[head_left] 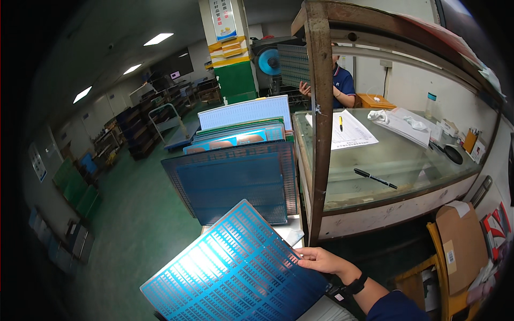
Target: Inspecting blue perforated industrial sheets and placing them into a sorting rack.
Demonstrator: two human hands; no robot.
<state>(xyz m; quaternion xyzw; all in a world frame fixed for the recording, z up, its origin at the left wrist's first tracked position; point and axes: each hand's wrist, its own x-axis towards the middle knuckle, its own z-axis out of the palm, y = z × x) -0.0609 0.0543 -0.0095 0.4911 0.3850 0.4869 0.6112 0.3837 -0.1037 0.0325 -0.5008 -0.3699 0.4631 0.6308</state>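
My right hand (322,261) is closed on the right edge of a large blue circuit board panel (227,273), thumb on top. The panel is tilted, covered in rows of small patterns, and throws back a bright glare at its left. A dark band is on my right wrist. My left hand does not show; the panel's lower edge runs out of the picture. Just beyond stand larger dark blue panels (230,184), leaning upright in a stack. Behind them are more panels with blue and green edges (241,138) and a printed white sheet (243,113).
At the right is a glass-topped table (342,187) with a brown frame post (321,123), papers (350,131) and a black marker (375,178). Behind it a person (344,80) holds another panel (294,64). A yellow chair (444,267) stands lower right; a trolley (179,134) is farther left.
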